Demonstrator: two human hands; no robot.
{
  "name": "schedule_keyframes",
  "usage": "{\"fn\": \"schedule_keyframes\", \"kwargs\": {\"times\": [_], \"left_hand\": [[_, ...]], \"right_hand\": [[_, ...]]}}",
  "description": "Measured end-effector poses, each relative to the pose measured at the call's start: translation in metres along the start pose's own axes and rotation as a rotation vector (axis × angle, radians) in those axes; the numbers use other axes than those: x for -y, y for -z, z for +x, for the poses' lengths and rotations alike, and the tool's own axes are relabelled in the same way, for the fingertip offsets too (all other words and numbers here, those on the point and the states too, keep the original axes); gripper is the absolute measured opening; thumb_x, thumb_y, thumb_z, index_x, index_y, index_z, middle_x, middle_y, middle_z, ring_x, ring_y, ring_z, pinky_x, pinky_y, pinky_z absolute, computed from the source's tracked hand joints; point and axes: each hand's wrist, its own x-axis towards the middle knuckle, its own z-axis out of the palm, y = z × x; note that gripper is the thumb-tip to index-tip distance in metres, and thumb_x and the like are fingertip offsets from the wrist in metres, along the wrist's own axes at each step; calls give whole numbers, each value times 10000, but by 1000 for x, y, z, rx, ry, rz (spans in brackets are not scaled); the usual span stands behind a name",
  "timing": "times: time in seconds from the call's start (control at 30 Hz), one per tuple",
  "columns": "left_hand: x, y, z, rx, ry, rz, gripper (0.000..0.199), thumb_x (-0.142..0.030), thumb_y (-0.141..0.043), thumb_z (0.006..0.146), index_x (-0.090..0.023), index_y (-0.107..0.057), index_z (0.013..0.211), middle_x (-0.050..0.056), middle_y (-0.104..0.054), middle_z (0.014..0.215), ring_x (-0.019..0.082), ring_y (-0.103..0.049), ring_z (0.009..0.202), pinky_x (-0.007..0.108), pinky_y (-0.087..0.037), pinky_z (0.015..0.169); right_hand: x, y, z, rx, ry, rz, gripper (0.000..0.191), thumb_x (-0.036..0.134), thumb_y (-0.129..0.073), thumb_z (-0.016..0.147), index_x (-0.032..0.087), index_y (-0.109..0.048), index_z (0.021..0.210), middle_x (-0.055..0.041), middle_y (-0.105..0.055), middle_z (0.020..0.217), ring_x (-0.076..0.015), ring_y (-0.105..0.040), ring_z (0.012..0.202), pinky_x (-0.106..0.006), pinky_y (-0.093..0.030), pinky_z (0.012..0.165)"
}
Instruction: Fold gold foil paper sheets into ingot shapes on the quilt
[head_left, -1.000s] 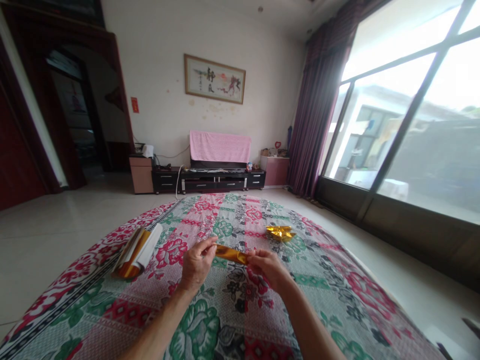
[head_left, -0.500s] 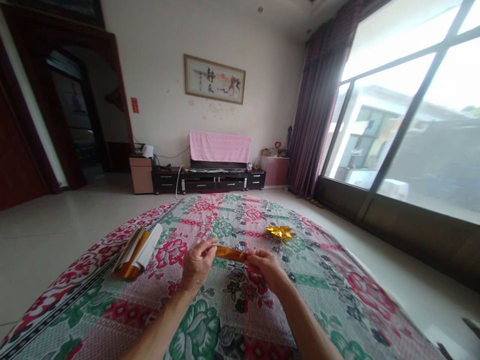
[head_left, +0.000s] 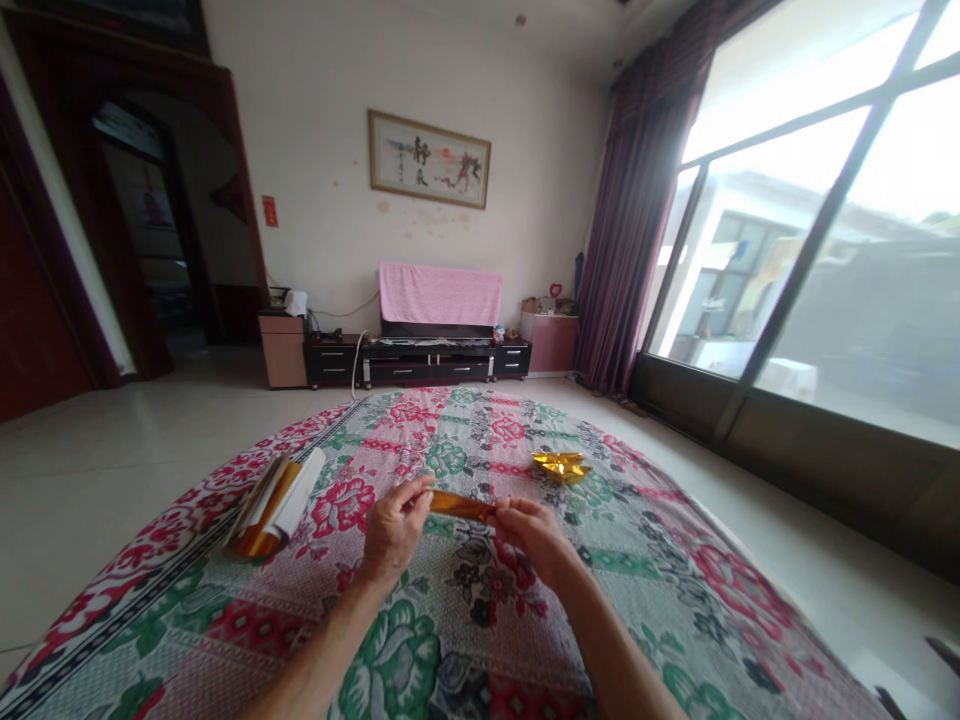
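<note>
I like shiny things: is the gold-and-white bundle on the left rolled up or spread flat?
Rolled up: the bundle curves round at its near end.

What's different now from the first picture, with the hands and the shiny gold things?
Only a little: the gold strip looks slimmer than at first, perhaps tilted or pressed flatter. Nothing was picked up or let go. The left hand and right hand still pinch its ends, in nearly the same spots. The folded gold piece and the rolled sheets stayed put.
</note>
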Motion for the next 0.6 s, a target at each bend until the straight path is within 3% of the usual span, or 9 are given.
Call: {"fn": "schedule_keyframes", "kwargs": {"times": [0.6], "left_hand": [[-1,-1,-1,28,-2,-2,287,-313,-580,745,-223,-688,996,18,-729,891,173,-680,797,252,-537,767]], "right_hand": [[2,-3,-1,-46,25,-12,210,301,-717,552,149,-613,653,-2,-639,618,-96,-575,545,-176,-446,515]]}}
